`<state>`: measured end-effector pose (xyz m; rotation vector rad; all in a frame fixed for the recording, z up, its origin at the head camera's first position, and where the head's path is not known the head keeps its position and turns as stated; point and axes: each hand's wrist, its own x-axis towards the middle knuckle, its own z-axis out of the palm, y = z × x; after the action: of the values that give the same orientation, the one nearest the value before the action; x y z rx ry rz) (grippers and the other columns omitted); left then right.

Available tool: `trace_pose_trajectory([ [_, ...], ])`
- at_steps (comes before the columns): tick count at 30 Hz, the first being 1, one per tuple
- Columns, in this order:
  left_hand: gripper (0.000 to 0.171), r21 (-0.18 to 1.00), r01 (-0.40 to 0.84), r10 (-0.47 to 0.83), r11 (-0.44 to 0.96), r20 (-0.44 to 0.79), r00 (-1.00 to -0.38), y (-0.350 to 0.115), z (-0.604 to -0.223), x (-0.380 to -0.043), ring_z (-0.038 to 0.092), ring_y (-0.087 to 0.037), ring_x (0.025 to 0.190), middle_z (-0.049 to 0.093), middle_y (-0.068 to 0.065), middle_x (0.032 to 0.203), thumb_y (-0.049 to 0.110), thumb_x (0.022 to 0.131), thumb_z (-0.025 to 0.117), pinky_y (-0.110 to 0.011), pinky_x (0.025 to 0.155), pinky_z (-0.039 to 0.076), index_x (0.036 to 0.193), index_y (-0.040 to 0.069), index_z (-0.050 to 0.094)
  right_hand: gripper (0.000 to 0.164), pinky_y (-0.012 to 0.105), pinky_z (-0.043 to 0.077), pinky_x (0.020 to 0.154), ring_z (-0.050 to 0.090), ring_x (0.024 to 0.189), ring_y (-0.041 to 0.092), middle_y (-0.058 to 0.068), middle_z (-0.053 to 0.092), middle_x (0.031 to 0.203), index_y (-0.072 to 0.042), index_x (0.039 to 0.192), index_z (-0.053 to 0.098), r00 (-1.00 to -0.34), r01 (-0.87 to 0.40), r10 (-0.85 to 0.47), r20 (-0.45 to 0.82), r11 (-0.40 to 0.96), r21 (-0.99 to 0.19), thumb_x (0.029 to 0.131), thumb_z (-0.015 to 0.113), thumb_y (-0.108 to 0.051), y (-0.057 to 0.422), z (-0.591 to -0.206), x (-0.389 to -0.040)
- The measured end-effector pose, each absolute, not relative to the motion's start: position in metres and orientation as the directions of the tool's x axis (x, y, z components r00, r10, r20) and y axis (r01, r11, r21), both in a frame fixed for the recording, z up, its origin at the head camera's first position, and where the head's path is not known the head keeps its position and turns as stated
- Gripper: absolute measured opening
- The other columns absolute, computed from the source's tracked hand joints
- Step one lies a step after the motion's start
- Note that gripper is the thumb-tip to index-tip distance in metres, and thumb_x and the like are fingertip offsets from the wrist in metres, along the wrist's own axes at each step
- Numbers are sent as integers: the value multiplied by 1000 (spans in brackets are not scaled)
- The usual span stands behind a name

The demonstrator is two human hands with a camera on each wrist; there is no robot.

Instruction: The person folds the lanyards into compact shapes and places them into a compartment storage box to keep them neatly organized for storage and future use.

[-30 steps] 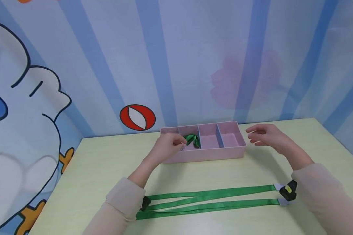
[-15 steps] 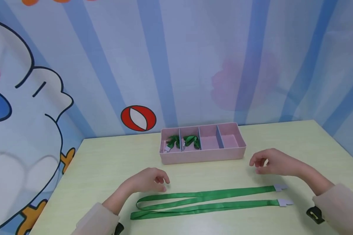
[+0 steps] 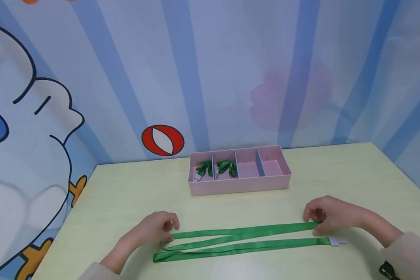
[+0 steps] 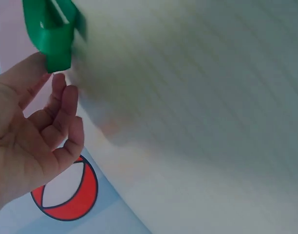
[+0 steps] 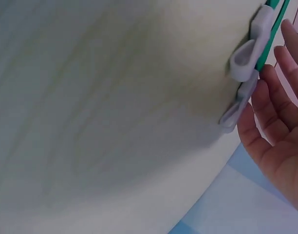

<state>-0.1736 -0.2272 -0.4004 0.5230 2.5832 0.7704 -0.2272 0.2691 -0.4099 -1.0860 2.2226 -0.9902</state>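
Note:
Two flat green lanyards lie doubled across the table, an upper lanyard and a lower lanyard. At the upper one's left loop is my left hand, thumb and forefinger apart at the ribbon; the green ribbon overlaps the thumb tip in the left wrist view. My right hand reaches over the same lanyard's right end, thumb and forefinger spread on either side of the ribbon. It covers that end's clip in the head view. Two pale plastic clips, a nearer clip and a farther clip, show beside the right fingers.
Behind the lanyards stands a pink divided box. Its two left compartments each hold a bundled green lanyard, a left bundle and a right bundle. A printed blue backdrop rises along the table's back edge.
My left hand has left the box and come down to the upper lanyard's left loop. My right hand has lowered from beside the box to that lanyard's right end. The lanyards lie still.

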Motion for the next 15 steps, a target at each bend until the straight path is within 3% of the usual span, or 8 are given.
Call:
trace_pose_trajectory([
  [5, 18, 562, 265, 459, 783, -236, -856, -239, -401, -175, 45, -14, 67, 49, 2, 69, 7, 75, 76, -26, 58, 37, 80, 15, 61, 21, 23, 39, 54, 44, 64, 4, -7, 49, 70, -13, 86, 59, -601, -487, -788, -133, 493, -721, 75, 77, -16, 271, -410, -225],
  [15, 16, 641, 250, 500, 726, -241, -832, -258, -397, -175, 47, -8, 63, 51, 5, 66, -3, 76, 66, -22, 58, 40, 83, 11, 65, 21, 21, 35, 50, 38, 60, -3, -15, 40, 65, -16, 77, 54, -574, -562, -812, -105, 483, -671, 76, 74, -11, 279, -415, -226],
])
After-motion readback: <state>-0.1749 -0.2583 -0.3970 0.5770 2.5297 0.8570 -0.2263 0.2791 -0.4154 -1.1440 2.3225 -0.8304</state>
